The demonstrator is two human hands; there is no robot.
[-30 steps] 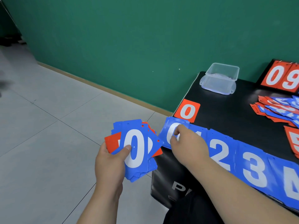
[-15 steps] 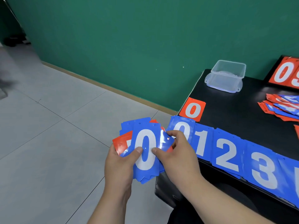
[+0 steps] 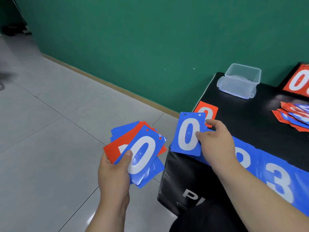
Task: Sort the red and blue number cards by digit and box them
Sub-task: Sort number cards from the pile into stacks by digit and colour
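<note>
My left hand (image 3: 115,171) grips a fanned stack of red and blue number cards (image 3: 138,153) over the floor, a blue 0 on top with my thumb on it. My right hand (image 3: 215,143) pinches a single blue 0 card (image 3: 188,134) by its right edge at the black table's left corner. Beneath and beyond it lies a row of blue cards; the 3 card (image 3: 279,180) shows plainly, and my forearm hides others. A red 0 card (image 3: 209,111) lies on the table just behind the held card.
A clear plastic box (image 3: 240,81) sits at the black table's (image 3: 247,118) far left corner. A loose pile of red and blue cards (image 3: 294,118) lies at the right edge. A red scoreboard panel (image 3: 299,81) stands behind it. Grey tiled floor and a green wall lie left.
My right hand took the top blue 0 from the stack in my left hand and carried it right, to the table's corner. Another blue 0 now tops the stack.
</note>
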